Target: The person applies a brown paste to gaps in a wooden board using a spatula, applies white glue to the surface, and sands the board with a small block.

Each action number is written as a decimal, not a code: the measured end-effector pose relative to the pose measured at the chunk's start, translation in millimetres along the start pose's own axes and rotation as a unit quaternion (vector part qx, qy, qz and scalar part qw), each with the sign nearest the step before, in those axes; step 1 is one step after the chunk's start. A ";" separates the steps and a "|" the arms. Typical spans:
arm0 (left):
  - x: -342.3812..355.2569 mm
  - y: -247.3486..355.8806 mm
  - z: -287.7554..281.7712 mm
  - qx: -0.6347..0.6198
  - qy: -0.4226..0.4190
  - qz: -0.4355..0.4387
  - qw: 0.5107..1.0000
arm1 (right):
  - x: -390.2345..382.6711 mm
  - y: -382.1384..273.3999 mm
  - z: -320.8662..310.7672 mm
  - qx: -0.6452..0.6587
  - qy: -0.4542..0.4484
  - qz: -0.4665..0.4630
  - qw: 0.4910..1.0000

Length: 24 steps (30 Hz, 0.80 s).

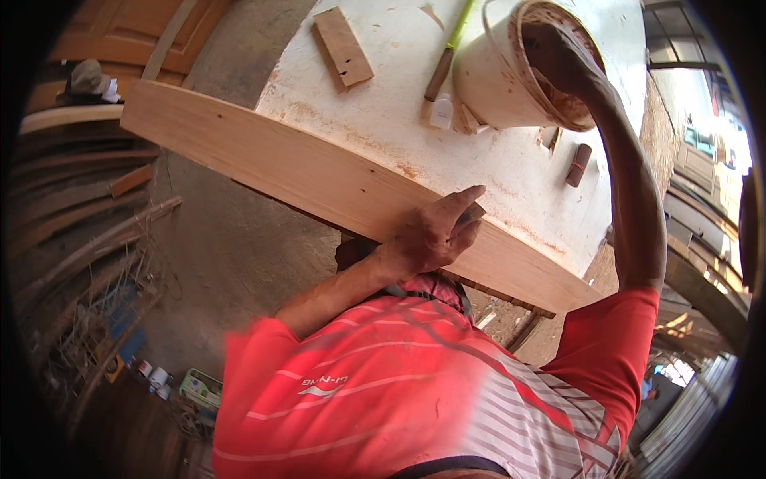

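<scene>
A long pale wooden plank [263, 164] lies slantwise along the near edge of the white, stained worktable [343, 128]. My left hand [439, 231] rests on the plank, fingers curled around something small and dark that I cannot make out. My right hand [558, 60] reaches inside a white plastic bucket [487, 72] smeared with reddish brown material; its fingers are hard to see there. Left of the bucket are a small white bottle [441, 112] and a long yellow-green and dark tool [451, 44]. A dark cylinder with a red band [579, 165] lies below the bucket.
A short wooden piece with holes [341, 48] lies on the table's far part. Stacked boards [88, 176], a wire rack [96, 287] and cans [155, 375] crowd the left floor side. Wooden panels [136, 36] stand at upper left; timber and metal lengths [702, 399] lie at right.
</scene>
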<state>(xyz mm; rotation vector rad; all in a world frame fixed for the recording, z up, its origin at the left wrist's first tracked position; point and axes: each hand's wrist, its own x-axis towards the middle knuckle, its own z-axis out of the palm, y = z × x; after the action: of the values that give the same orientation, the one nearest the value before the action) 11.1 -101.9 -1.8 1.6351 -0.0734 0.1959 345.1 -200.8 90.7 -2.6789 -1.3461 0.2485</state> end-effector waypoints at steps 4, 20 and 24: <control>5.9 10.2 -1.2 0.100 -0.021 -0.010 0.995 | -28.7 11.9 -32.5 0.090 0.161 0.087 0.979; -0.8 22.9 159.1 0.222 -0.083 0.009 0.971 | -602.5 -5.3 71.2 0.412 0.347 0.459 0.706; -6.6 32.2 222.9 0.316 -0.117 0.077 0.938 | -718.9 24.0 72.3 0.362 0.339 0.517 0.698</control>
<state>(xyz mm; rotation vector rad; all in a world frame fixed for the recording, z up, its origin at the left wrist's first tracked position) 17.7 -326.5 14.8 2.2942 -0.3518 0.1507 -73.6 -790.0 78.0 -2.0884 0.4887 -0.1160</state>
